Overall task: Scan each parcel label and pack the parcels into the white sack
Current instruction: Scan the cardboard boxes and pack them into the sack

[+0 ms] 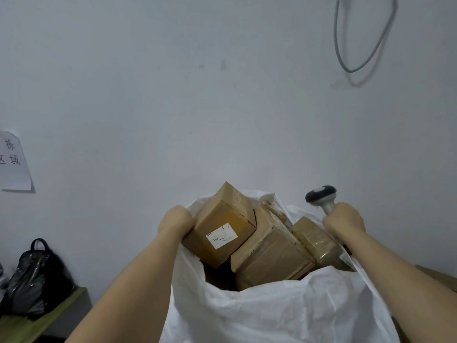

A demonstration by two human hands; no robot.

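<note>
The white sack [284, 310] stands open in front of me, filled to the top with brown cardboard parcels. My left hand [176, 219] grips the left side of a parcel with a white label [220, 235], which lies tilted at the sack's mouth. Beside it sit a larger taped parcel [272, 258] and a smaller one [314, 237]. My right hand [345, 217] holds the handle of a grey barcode scanner [321, 194] above the sack's right rim, and seems to pinch the sack's edge too.
A white wall rises right behind the sack. A paper sign [13, 160] hangs at the left, a grey cable [356, 45] loops at the upper right. A black backpack [34, 280] sits on a greenish bench [37, 320] at the lower left.
</note>
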